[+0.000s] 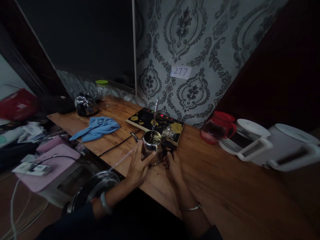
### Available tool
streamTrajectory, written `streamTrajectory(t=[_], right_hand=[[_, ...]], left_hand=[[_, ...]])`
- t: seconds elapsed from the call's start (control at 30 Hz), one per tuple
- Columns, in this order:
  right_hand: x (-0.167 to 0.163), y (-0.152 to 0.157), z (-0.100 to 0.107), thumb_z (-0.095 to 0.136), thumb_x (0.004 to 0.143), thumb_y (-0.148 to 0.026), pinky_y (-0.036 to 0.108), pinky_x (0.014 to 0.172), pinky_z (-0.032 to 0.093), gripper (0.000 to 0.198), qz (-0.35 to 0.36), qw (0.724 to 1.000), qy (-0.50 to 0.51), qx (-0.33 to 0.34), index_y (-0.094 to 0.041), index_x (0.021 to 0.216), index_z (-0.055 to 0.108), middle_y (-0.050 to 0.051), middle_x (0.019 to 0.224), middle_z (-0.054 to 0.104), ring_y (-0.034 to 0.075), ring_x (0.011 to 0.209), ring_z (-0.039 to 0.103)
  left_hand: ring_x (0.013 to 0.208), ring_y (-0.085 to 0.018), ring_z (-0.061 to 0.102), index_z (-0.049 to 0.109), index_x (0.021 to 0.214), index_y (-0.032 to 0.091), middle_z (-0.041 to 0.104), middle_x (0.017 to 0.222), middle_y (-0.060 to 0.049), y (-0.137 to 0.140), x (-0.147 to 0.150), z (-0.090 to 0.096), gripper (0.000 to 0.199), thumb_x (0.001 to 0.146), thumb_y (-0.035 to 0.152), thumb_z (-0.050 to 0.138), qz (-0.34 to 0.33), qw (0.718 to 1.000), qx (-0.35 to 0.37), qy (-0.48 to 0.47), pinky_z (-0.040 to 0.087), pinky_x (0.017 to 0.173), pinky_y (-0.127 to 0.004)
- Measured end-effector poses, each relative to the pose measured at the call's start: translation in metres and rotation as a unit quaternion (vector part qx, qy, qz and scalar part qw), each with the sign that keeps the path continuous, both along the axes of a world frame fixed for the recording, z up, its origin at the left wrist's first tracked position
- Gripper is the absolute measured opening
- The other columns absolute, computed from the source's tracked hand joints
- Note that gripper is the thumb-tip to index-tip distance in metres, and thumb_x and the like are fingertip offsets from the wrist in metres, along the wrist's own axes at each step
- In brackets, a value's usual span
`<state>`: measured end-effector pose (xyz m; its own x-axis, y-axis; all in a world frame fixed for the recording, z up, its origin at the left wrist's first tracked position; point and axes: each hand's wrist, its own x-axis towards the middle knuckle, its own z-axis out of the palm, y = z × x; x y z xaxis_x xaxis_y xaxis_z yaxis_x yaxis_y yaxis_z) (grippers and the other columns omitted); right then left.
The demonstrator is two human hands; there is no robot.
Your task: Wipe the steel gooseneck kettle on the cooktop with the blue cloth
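A small steel kettle (150, 144) stands on the wooden table (225, 186) with its lid tipped open toward the right. A thin clear tube (154, 116) rises out of its mouth. My left hand (138, 163) is pressed against the kettle's left side, fingers spread around it. My right hand (173, 165) grips the dark handle on the kettle's right side. Just behind the kettle lies a black induction plate (157, 121) with gold flowers and red lights lit.
A blue cloth (97, 128) lies left of the plate, with a second steel kettle (85, 105) and a green-lidded jar (102, 87) behind it. A red-lidded glass pot (218, 128) and two white kettles (250, 141) (295, 148) stand at right. A pot lid (93, 188) sits below the table edge.
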<state>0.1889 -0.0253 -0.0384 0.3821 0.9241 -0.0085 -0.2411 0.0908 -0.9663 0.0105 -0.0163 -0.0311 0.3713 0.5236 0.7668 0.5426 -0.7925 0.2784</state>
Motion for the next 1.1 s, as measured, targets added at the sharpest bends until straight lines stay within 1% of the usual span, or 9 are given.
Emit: streamTrajectory(t=[0.1,0.23,0.37,0.53,0.63,0.73,0.87,0.93,1.1], right_hand=[[0.0,0.001,0.0,0.065,0.076,-0.057,0.019,0.04,0.031,0.048,-0.003,1.0,-0.007,-0.001,-0.018,0.104,0.062,-0.005,0.056,0.056,0.008,0.043,0.045],[0.0,0.002,-0.002,0.065,0.074,-0.06,0.019,0.039,0.029,0.047,-0.012,1.0,-0.014,-0.011,-0.019,0.097,0.061,-0.005,0.055,0.055,0.008,0.042,0.045],[0.0,0.001,-0.001,0.065,0.073,-0.061,0.019,0.039,0.028,0.049,-0.011,1.0,-0.013,-0.013,-0.018,0.096,0.061,-0.005,0.056,0.056,0.008,0.042,0.044],[0.001,-0.001,0.0,0.065,0.077,-0.057,0.019,0.042,0.03,0.051,0.007,1.0,-0.013,-0.002,-0.017,0.108,0.063,-0.004,0.059,0.057,0.008,0.044,0.045],[0.003,0.0,-0.003,0.064,0.078,-0.057,0.02,0.043,0.032,0.053,0.013,1.0,-0.009,0.007,-0.017,0.112,0.062,-0.005,0.06,0.056,0.009,0.046,0.046],[0.004,0.002,-0.006,0.065,0.076,-0.058,0.021,0.044,0.033,0.052,0.016,1.0,-0.011,0.008,-0.017,0.108,0.063,-0.005,0.059,0.055,0.009,0.046,0.045],[0.003,0.002,-0.003,0.065,0.076,-0.057,0.023,0.044,0.032,0.046,0.004,1.0,-0.013,-0.005,-0.019,0.103,0.064,-0.004,0.057,0.055,0.012,0.046,0.045],[0.002,0.001,-0.001,0.065,0.076,-0.056,0.024,0.044,0.032,0.044,-0.008,1.0,-0.016,-0.008,-0.02,0.102,0.064,-0.004,0.056,0.054,0.013,0.047,0.045],[0.002,-0.001,0.0,0.065,0.077,-0.055,0.025,0.046,0.035,0.043,0.002,1.0,-0.014,-0.001,-0.021,0.103,0.063,-0.004,0.059,0.055,0.013,0.048,0.046]], left_hand=[[0.143,-0.034,0.034,0.064,0.12,0.03,0.029,0.159,-0.008,-0.008,-0.006,0.003,0.042,0.087,0.006,0.052,0.009,0.999,-0.011,-0.029,0.041,0.107,-0.059],[0.11,-0.025,0.06,0.057,0.131,0.027,0.061,0.118,-0.01,0.003,-0.012,0.017,0.044,0.089,0.014,0.054,0.043,0.996,-0.025,-0.072,0.053,0.093,-0.044],[0.121,-0.031,0.053,0.048,0.142,0.024,0.056,0.131,-0.014,0.019,-0.008,0.032,0.054,0.089,0.019,0.057,0.082,0.996,-0.003,-0.036,0.046,0.102,-0.05],[0.151,-0.036,0.016,0.021,0.156,0.024,0.017,0.164,-0.015,0.01,0.011,0.023,0.076,0.088,0.014,0.054,0.057,0.997,-0.016,0.044,0.027,0.115,-0.062],[0.152,-0.04,0.008,0.034,0.151,0.03,-0.001,0.167,-0.009,-0.002,0.017,0.013,0.073,0.084,0.011,0.057,0.056,0.996,-0.006,0.067,0.026,0.114,-0.068],[0.151,-0.04,0.01,0.053,0.138,0.028,0.02,0.164,-0.01,-0.009,0.013,0.007,0.059,0.083,0.01,0.06,0.017,0.997,0.027,0.076,0.027,0.113,-0.069],[0.135,-0.028,0.049,0.057,0.131,0.019,0.067,0.126,-0.013,-0.015,0.0,0.007,0.047,0.085,0.01,0.058,-0.141,0.983,0.079,0.088,0.047,0.106,-0.05],[0.127,-0.026,0.057,0.056,0.13,0.017,0.069,0.12,-0.014,-0.019,-0.003,0.012,0.047,0.084,0.009,0.056,-0.169,0.98,0.078,0.075,0.054,0.099,-0.043],[0.126,-0.027,0.055,0.05,0.137,0.024,0.061,0.132,-0.012,-0.016,-0.006,0.028,0.055,0.084,0.008,0.055,-0.063,0.996,0.068,-0.004,0.051,0.101,-0.047]])
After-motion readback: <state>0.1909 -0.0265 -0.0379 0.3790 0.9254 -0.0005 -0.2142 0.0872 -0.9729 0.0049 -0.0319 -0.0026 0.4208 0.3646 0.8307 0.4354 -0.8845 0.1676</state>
